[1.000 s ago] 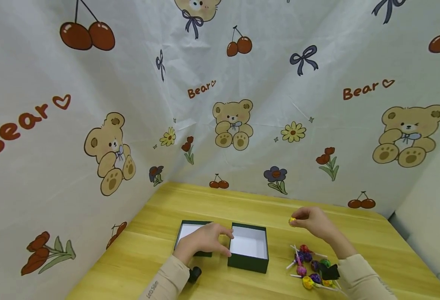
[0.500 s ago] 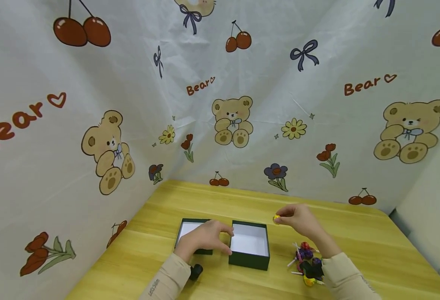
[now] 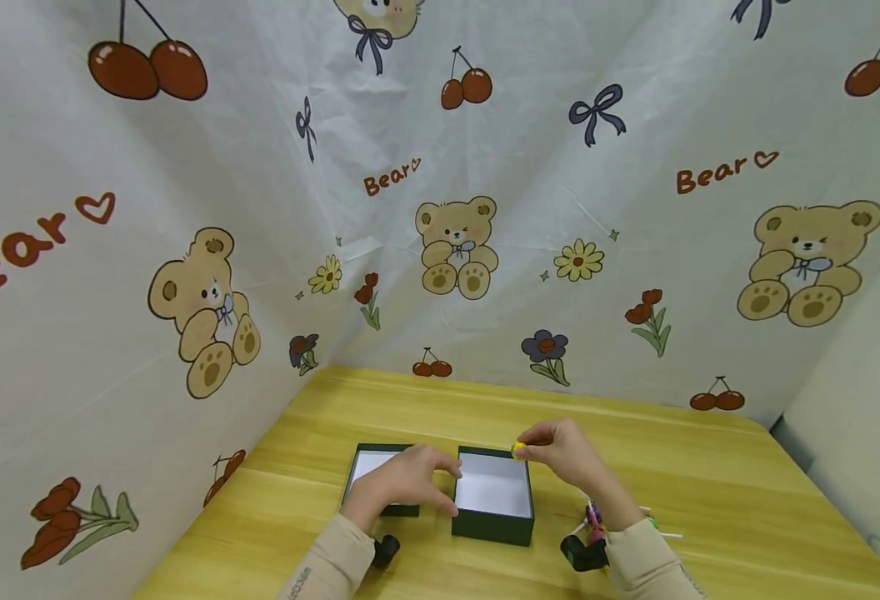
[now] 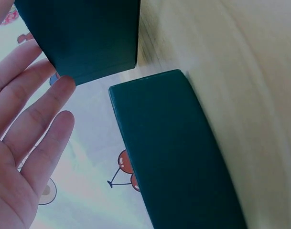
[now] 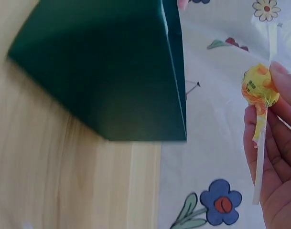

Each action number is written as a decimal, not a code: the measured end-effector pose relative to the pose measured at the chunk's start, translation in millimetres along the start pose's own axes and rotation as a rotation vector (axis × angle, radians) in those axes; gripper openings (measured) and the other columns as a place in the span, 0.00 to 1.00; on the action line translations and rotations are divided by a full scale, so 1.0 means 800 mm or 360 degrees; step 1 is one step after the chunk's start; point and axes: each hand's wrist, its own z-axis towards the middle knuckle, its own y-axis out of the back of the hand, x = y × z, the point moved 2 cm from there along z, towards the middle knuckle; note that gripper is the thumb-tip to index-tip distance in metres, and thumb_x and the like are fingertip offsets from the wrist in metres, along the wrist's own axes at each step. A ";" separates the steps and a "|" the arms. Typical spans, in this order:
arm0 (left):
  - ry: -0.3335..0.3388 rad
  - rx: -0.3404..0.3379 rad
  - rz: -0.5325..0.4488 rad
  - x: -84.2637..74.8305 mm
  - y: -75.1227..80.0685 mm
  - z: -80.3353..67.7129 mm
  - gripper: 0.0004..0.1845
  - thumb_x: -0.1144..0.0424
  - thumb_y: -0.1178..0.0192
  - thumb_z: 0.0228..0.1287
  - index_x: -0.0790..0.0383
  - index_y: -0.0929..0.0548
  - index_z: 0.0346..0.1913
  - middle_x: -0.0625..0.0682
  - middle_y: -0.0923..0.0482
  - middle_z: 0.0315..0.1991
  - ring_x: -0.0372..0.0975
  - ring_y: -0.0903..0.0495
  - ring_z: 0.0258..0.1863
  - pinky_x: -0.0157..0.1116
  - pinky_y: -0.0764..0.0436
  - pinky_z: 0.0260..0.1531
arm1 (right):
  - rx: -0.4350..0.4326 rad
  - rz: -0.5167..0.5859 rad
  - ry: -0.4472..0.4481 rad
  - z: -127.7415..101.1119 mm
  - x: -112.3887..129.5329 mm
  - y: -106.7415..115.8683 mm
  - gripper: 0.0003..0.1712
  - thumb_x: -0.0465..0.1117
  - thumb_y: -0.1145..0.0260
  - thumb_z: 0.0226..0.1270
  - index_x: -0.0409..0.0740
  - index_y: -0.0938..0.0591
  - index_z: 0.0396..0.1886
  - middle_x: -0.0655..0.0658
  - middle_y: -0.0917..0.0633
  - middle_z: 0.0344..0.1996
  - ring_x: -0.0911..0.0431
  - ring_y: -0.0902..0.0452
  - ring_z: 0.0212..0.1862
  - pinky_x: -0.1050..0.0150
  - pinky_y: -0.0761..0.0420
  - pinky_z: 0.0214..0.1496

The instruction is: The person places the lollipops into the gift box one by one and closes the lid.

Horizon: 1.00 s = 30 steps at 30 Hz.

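Note:
An open dark green box (image 3: 494, 523) with a white inside stands on the yellow wooden table (image 3: 710, 475). Its lid (image 3: 368, 465) lies upturned just to the left. My left hand (image 3: 427, 480) rests with relaxed, straight fingers (image 4: 37, 119) against the box's left wall (image 4: 83, 33), partly over the lid (image 4: 174, 157). My right hand (image 3: 543, 451) pinches a yellow wrapped lollipop (image 3: 518, 451) above the box's far right corner. In the right wrist view the lollipop (image 5: 259, 88) hangs by its white stick between my fingers (image 5: 279, 157), to the right of the box (image 5: 102, 71).
A small pile of wrapped lollipops (image 3: 596, 518) lies on the table right of the box, mostly hidden by my right wrist. Cloth walls printed with bears and cherries (image 3: 455, 250) close off the table at the back and left.
My right hand has carried the yellow lollipop leftward from above the pile to the box's far right corner. The left hand has stayed at the box.

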 end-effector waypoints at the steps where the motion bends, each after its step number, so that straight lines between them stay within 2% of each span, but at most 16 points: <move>1: -0.0002 -0.0001 -0.0001 0.001 -0.001 0.000 0.25 0.47 0.22 0.49 0.47 0.13 0.52 0.40 0.20 0.61 0.39 0.22 0.63 0.40 0.20 0.59 | 0.0004 0.0005 0.0021 0.001 0.000 -0.005 0.10 0.39 0.27 0.63 0.37 0.11 0.39 0.44 0.10 0.33 0.55 0.14 0.37 0.64 0.15 0.39; 6: -0.0015 0.0012 -0.0018 0.004 -0.006 -0.001 0.25 0.47 0.22 0.50 0.48 0.13 0.52 0.42 0.20 0.61 0.38 0.22 0.62 0.39 0.20 0.59 | 0.0040 0.0042 0.0083 0.001 0.001 -0.028 0.09 0.38 0.27 0.63 0.36 0.11 0.38 0.43 0.10 0.33 0.58 0.15 0.34 0.69 0.16 0.37; 13: -0.0038 0.0018 -0.0022 0.005 -0.010 -0.003 0.25 0.46 0.22 0.50 0.50 0.12 0.51 0.43 0.18 0.60 0.37 0.21 0.60 0.38 0.19 0.57 | 0.0067 0.0148 0.0077 0.001 0.005 -0.048 0.10 0.36 0.27 0.63 0.34 0.12 0.39 0.41 0.10 0.35 0.58 0.15 0.35 0.68 0.16 0.37; 21: -0.0043 -0.0004 0.0025 0.008 -0.007 -0.006 0.23 0.46 0.22 0.50 0.49 0.11 0.49 0.41 0.17 0.58 0.36 0.20 0.59 0.36 0.18 0.54 | 0.0112 0.0207 0.0127 0.007 0.015 -0.066 0.07 0.35 0.26 0.61 0.34 0.12 0.36 0.41 0.11 0.32 0.58 0.17 0.32 0.67 0.17 0.34; 30: -0.0061 0.0004 0.0016 0.008 0.001 0.003 0.25 0.45 0.23 0.50 0.51 0.11 0.51 0.43 0.19 0.61 0.36 0.21 0.60 0.35 0.18 0.56 | 0.0147 0.0171 0.0155 0.016 0.010 -0.082 0.06 0.34 0.25 0.59 0.34 0.12 0.33 0.41 0.12 0.29 0.58 0.17 0.32 0.69 0.19 0.31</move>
